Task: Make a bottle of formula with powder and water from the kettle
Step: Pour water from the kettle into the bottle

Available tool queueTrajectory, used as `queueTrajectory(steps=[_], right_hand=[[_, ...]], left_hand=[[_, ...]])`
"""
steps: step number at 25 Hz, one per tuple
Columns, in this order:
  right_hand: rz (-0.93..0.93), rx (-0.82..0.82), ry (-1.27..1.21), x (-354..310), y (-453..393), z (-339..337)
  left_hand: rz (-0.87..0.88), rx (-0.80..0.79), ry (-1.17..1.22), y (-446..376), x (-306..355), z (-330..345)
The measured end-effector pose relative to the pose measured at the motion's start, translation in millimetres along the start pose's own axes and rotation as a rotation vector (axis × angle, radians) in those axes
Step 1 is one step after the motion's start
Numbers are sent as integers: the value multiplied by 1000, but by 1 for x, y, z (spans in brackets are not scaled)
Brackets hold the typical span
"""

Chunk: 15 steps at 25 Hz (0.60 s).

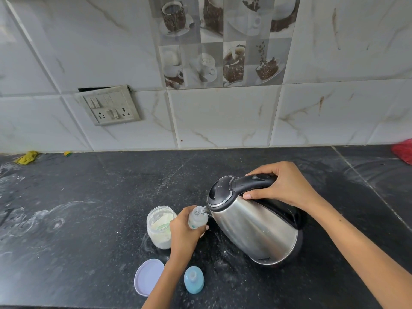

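A steel kettle [252, 228] with a black lid and handle is tilted to the left, its spout over the mouth of a small clear bottle [198, 217]. My right hand [283, 186] grips the kettle's handle. My left hand [185, 230] holds the bottle upright on the black counter. Water runs from the spout into the bottle. Just left of the bottle stands an open clear jar [159, 227] of whitish powder with a green scoop inside.
The jar's pale lilac lid [148, 276] lies near the counter's front edge, beside the bottle's blue cap [194, 279]. A yellow cloth [27, 157] and a red cloth [403, 152] lie at the back corners. A switchboard [109, 108] sits on the tiled wall.
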State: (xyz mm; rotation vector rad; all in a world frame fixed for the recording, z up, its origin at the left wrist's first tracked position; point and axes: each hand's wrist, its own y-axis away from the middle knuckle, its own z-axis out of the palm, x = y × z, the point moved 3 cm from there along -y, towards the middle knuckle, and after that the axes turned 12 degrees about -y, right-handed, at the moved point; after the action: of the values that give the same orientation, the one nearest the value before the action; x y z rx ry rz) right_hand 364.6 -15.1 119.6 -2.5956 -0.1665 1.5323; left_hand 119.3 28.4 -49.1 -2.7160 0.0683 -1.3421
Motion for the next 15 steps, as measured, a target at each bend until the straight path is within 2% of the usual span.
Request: queueTrajectory(steps=[15], right_hand=[[-41,8,-18,4,4,-4]], left_hand=[[-28,10,49,3,1,1]])
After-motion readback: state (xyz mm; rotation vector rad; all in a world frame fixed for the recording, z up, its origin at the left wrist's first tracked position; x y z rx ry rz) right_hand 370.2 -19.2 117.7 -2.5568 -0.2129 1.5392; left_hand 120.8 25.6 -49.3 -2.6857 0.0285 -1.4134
